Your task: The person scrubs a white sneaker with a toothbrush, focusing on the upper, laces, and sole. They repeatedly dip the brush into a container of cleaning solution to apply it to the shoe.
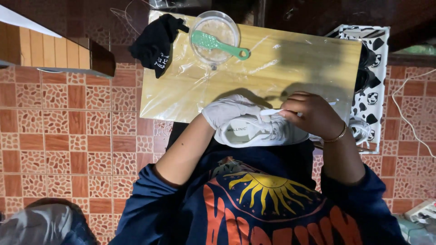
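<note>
A white sneaker (254, 131) lies at the near edge of a plastic-covered wooden table (290, 63), opening facing up. My left hand (225, 111), in a pale glove, grips the sneaker's heel end. My right hand (313, 113) is bare, wears a gold bracelet, and pinches a thin white tool (272, 111) held against the sneaker's laced top. Farther back on the table stands a clear round bowl (214, 36) with a green brush (218, 44) laid across it.
A black cloth (154, 43) hangs over the table's back left corner. A black-and-white patterned box (372, 68) with dark items stands to the right. A white cable (408, 122) and a power strip (422, 211) lie on the tiled floor at right.
</note>
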